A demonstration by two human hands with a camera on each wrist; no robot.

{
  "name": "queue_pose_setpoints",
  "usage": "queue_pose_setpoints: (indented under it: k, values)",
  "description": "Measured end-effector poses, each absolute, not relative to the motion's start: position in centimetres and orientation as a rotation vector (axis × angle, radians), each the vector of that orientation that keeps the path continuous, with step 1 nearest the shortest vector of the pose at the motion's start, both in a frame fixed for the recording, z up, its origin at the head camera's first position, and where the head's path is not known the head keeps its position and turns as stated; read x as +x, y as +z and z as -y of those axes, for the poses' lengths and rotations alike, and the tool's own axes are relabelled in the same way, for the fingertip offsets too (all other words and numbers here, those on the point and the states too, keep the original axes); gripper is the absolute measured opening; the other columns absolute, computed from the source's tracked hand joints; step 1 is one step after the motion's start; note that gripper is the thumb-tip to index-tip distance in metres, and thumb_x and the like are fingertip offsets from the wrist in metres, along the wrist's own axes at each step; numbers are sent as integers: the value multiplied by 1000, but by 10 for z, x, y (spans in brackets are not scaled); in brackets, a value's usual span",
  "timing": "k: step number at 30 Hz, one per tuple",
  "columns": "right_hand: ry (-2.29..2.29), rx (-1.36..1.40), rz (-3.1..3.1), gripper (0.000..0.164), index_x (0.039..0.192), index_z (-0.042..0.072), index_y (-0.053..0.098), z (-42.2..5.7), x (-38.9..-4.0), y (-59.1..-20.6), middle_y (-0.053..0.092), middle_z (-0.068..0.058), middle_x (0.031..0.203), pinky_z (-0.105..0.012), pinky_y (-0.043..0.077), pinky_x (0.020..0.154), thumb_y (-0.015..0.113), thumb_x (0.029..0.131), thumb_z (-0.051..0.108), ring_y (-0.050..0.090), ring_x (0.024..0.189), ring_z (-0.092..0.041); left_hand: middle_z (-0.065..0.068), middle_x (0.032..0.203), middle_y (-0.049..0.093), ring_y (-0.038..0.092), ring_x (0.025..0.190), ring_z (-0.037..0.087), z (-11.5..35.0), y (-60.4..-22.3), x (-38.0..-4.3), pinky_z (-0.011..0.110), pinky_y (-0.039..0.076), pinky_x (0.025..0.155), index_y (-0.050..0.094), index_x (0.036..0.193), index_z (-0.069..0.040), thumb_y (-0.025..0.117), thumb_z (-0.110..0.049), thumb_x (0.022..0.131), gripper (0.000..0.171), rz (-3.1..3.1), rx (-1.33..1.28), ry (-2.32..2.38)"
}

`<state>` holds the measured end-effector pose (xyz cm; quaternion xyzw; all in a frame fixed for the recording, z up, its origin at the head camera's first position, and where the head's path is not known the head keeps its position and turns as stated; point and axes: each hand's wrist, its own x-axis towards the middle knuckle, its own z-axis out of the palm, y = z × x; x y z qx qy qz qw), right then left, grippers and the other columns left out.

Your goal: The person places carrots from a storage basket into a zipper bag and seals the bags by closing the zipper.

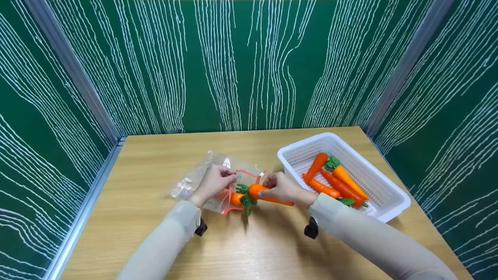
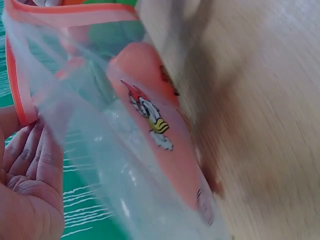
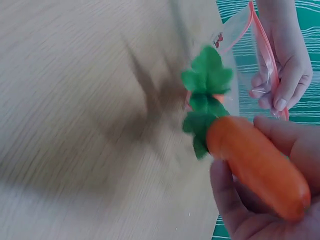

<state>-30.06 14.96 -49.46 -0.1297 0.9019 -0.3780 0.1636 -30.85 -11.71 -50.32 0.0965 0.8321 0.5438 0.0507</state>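
Observation:
My left hand pinches the red-edged rim of a clear zip bag and holds its mouth apart. Inside the bag lies one orange toy carrot, seen through the printed plastic in the left wrist view. My right hand grips a second toy carrot between thumb and fingers. The green leaves of that carrot point toward the bag's mouth, close to the rim. In the head view the leaves overlap the opening; whether they touch the bag I cannot tell.
To the right stands a white plastic basket holding several toy carrots in orange and red. Both things rest on a wooden table. Green panels with white lines wall the table at the back and sides.

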Motion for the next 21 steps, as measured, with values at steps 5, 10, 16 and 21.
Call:
queue_pose_setpoints:
  k: [5, 10, 16, 21]
  values:
    - [-1084, -447, -2497, 19, 100, 8, 76, -148, -301, -499, 74, -1, 85, -23, 53, 65, 81, 100, 27, 63, 68, -11, 16, 95, 80, 70, 71, 12, 118, -505, -307, 27, 66, 76, 80, 111, 5, 69, -6, 105, 16, -2507, 352, 1687]
    - [-1132, -422, -2434, 22, 109, 6, 72, -146, -300, -500, 73, -6, 88, -23, 56, 58, 79, 102, 26, 66, 62, -13, 19, 96, 79, 70, 72, 12, 118, -503, -305, 27, 66, 77, 79, 115, 6, 70, -7, 105, 19, -2487, 340, 1686]
    - [-1246, -538, -2398, 31, 116, -2, 68, -145, -300, -498, 71, -13, 102, -26, 61, 66, 83, 89, 4, 66, 76, -15, 25, 97, 77, 66, 71, 13, 119, -502, -305, 23, 64, 74, 80, 114, 3, 70, -9, 106, 18, -2481, 360, 1682]
    - [-1264, -579, -2401, 41, 121, -4, 70, -143, -299, -499, 72, -17, 114, -27, 59, 83, 82, 82, -2, 67, 97, -21, 17, 90, 77, 65, 69, 14, 119, -503, -306, 23, 62, 71, 82, 109, -1, 70, -8, 105, 14, -2478, 354, 1692]
